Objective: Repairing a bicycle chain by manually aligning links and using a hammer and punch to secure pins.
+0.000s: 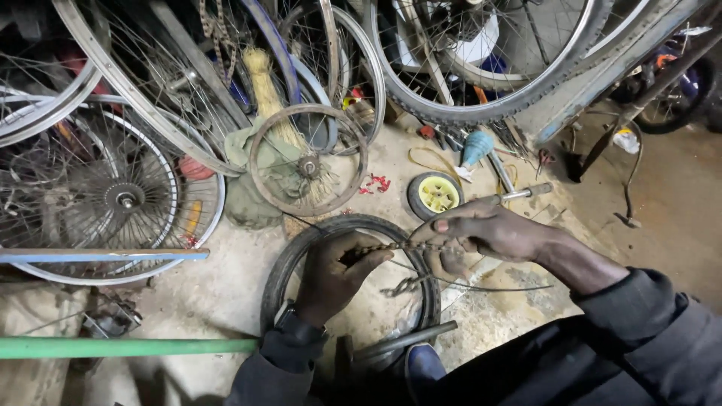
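Note:
My left hand (336,274) and my right hand (481,229) both grip a greasy bicycle chain (402,246), stretched level between them, with a loose end (404,286) dangling below. A thin wire or spoke (481,286) runs to the right under my right hand. Beneath both hands a black tyre (289,256) lies flat on the dusty concrete floor. My sleeves are dark, and a dark watch sits on my left wrist.
Spoked wheels and bare rims (113,199) crowd the left and back. A small rusty rim (308,159) leans by a straw broom (267,94). A small yellow-hubbed wheel (434,195), a green pipe (128,347), a blue bar (105,256) and a large tyred wheel (489,105) surround me.

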